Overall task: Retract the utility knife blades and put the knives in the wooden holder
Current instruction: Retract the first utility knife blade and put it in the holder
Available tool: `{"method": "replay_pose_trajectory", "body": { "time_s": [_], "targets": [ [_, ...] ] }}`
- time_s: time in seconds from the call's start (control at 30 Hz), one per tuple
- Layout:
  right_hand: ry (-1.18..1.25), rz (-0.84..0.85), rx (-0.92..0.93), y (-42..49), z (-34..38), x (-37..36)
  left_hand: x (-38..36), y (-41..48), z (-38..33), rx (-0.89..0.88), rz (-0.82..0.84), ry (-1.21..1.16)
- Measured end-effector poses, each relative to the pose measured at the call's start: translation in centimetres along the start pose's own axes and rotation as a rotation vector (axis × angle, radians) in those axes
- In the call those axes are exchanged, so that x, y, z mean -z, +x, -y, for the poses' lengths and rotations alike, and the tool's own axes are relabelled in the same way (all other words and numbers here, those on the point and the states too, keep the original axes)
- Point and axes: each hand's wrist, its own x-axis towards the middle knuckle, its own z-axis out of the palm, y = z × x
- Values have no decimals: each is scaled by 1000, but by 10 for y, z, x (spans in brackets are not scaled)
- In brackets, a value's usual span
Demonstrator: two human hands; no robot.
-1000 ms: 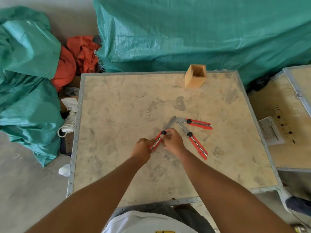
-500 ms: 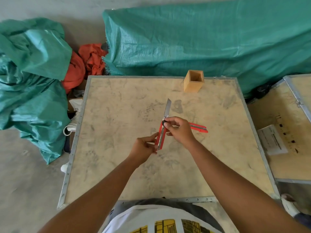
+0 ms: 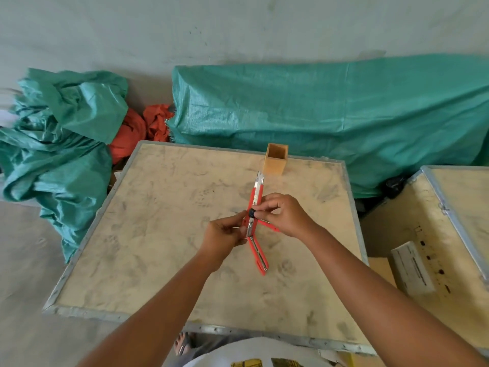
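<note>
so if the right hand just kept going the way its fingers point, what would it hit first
The right hand points leftward, fingertips already on the black slider of the held knife. Past that, it would most likely meet the left hand gripping the knife's lower end, though relative height is hard to judge.

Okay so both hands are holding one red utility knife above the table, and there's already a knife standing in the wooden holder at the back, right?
Not quite. Both hands, left hand and right hand, do hold one red utility knife above the table, but the head view shows the wooden holder empty. Another knife lies on the table.
</note>
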Motion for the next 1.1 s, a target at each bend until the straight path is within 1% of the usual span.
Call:
{"method": "replay_pose_trajectory", "body": {
  "time_s": [0.13, 0.3, 0.43, 0.6, 0.77, 0.87, 1.0, 1.1],
  "targets": [
    [-120, 136, 34, -16, 0, 20, -27, -11, 0, -2, -33, -98],
    [-179, 180, 104, -27, 7, 24, -33, -23, -2, -4, -49, -144],
    [-177, 200, 109, -30, 16, 25, -28, -27, -9, 6, -32, -129],
    [-207, 152, 131, -29, 28, 25, -17, -26, -16, 6, 58, -127],
    [-195, 71, 161, -24, 38, 16, -11, -23, -30, -35, 37, -97],
    [-169, 48, 148, -21, 41, 10, 0, -21, -36, -61, 52, -79],
    [-145, -32, 152, -16, 44, -1, 11, -19, -41, -63, 66, -67],
    [-165, -12, 142, -12, 47, -4, 17, -15, -42, -59, 76, -53]
  ]
}}
